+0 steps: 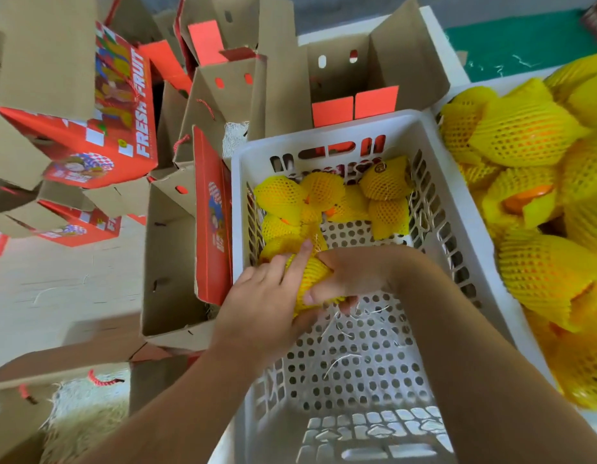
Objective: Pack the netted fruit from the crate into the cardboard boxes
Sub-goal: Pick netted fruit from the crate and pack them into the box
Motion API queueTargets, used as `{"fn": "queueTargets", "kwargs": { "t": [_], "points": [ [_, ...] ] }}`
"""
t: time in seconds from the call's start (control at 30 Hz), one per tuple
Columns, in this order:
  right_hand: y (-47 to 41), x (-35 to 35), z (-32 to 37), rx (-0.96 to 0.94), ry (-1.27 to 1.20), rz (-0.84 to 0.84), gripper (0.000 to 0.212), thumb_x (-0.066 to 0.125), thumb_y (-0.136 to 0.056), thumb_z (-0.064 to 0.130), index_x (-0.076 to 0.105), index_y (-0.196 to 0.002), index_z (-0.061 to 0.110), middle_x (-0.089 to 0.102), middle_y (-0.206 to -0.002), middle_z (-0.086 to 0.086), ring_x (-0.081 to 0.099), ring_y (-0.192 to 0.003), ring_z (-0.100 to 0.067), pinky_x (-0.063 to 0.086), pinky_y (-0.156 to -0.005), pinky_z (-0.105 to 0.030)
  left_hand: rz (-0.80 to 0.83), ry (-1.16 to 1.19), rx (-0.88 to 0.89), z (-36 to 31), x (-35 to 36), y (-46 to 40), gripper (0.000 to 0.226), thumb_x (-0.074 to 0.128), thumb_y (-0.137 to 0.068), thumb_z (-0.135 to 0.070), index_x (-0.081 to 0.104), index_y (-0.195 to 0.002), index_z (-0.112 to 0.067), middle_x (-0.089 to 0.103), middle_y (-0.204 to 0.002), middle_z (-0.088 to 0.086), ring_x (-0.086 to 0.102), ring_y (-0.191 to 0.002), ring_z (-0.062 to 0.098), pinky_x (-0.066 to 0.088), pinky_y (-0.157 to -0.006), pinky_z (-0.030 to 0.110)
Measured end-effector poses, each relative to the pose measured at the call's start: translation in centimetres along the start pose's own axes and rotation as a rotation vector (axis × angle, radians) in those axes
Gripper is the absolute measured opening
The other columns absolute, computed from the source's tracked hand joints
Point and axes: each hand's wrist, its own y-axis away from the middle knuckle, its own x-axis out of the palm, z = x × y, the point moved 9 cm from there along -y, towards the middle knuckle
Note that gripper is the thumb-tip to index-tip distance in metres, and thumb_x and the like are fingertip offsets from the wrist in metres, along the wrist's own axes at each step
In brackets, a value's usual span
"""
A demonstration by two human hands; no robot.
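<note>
A white perforated crate [457, 229] is seen at centre, with several netted fruit [384, 182] gathered at its far end. A second container [439, 110] at the right is heaped with more yellow-netted fruit. Open cardboard boxes [169, 262] are crowded at the left. One netted fruit [312, 274] inside the crate is grasped by both the left hand [267, 296] and right hand [350, 279].
</note>
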Motion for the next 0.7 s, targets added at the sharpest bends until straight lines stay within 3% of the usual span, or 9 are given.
{"fn": "queueTargets", "kwargs": {
  "t": [0.07,0.17,0.23,0.27,0.33,0.43,0.53,0.6,0.7],
  "points": [
    [-0.4,-0.1,0.1,0.006,0.024,-0.029,0.046,0.075,-0.087,0.045,0.064,-0.122,0.015,0.069,-0.094,-0.003,0.073,-0.083,-0.020,0.062,-0.085,-0.038,0.015,-0.014,0.004,0.0,0.2,0.0,0.100,0.050,-0.082,-0.080,0.021,-0.162,-0.027,0.054,-0.132,-0.005,0.062,-0.112,0.017,0.044,-0.093,0.033],
    [-0.6,1.1,-0.5,0.040,-0.018,0.073,0.072,0.078,-0.073,0.054,0.060,-0.131,0.015,0.068,-0.120,-0.006,0.072,-0.105,-0.028,0.062,-0.090,-0.043,0.041,-0.023,0.044,-0.2,0.3,0.1,0.115,0.059,-0.065,-0.090,0.028,-0.159,-0.032,0.055,-0.124,-0.009,0.066,-0.103,0.013,0.046,-0.087,0.031],
    [-0.5,1.0,-1.0,0.062,-0.048,0.081,0.082,0.078,-0.068,0.057,0.058,-0.131,0.009,0.066,-0.124,-0.012,0.073,-0.102,-0.028,0.061,-0.090,-0.041,0.022,-0.034,0.072,-0.3,-0.1,0.1,0.127,0.055,-0.055,-0.100,0.033,-0.159,-0.029,0.055,-0.131,-0.006,0.068,-0.097,0.013,0.049,-0.083,0.031],
    [-0.3,0.8,-1.0,0.058,-0.076,0.084,0.076,0.077,-0.068,0.057,0.061,-0.123,0.007,0.067,-0.114,-0.014,0.073,-0.094,-0.027,0.059,-0.088,-0.041,0.010,-0.039,0.082,-0.3,-0.3,0.1,0.130,0.053,-0.053,-0.101,0.033,-0.159,-0.028,0.053,-0.136,-0.005,0.067,-0.095,0.014,0.050,-0.081,0.031],
    [0.1,0.3,-1.1,0.038,-0.156,0.084,0.058,0.074,-0.073,0.055,0.064,-0.103,0.007,0.059,-0.090,-0.012,0.064,-0.075,-0.021,0.056,-0.081,-0.038,0.006,-0.022,0.088,-0.3,-0.4,0.1,0.123,0.063,-0.057,-0.092,0.032,-0.158,-0.030,0.049,-0.141,-0.006,0.066,-0.093,0.013,0.049,-0.080,0.029],
    [0.2,-0.4,-1.3,0.016,-0.148,0.049,0.064,0.073,-0.072,0.063,0.066,-0.102,0.007,0.059,-0.082,-0.008,0.064,-0.070,-0.018,0.056,-0.075,-0.031,0.010,0.019,0.036,0.2,0.1,0.1,0.104,0.083,-0.059,-0.064,0.042,-0.150,-0.032,0.055,-0.130,-0.012,0.066,-0.097,0.011,0.045,-0.082,0.028],
    [0.3,-0.8,-1.3,-0.009,-0.191,0.036,0.058,0.062,-0.085,0.070,0.072,-0.096,0.013,0.066,-0.083,-0.008,0.064,-0.076,-0.022,0.057,-0.081,-0.037,-0.031,0.026,0.009,0.3,-0.1,0.1,0.081,0.070,-0.061,-0.069,0.053,-0.129,-0.028,0.056,-0.108,-0.012,0.062,-0.091,0.012,0.042,-0.080,0.028],
    [0.4,-3.5,-1.3,-0.058,-0.176,-0.182,0.054,0.057,-0.088,0.072,0.072,-0.103,0.022,0.073,-0.091,-0.002,0.069,-0.081,-0.021,0.058,-0.079,-0.036,-0.013,0.015,-0.003,0.4,0.0,0.1,0.082,0.066,-0.060,-0.077,0.058,-0.123,-0.026,0.058,-0.103,-0.011,0.061,-0.092,0.014,0.044,-0.082,0.030],
    [3.0,-10.6,-2.8,-0.044,-0.020,-0.927,0.042,0.060,-0.096,0.047,0.057,-0.134,0.029,0.062,-0.135,0.006,0.064,-0.113,-0.021,0.056,-0.092,-0.040,-0.004,0.014,-0.015,0.3,-0.1,0.2,0.084,0.064,-0.060,-0.084,0.062,-0.120,-0.025,0.060,-0.104,-0.010,0.061,-0.094,0.015,0.045,-0.086,0.032]
  ]
}}
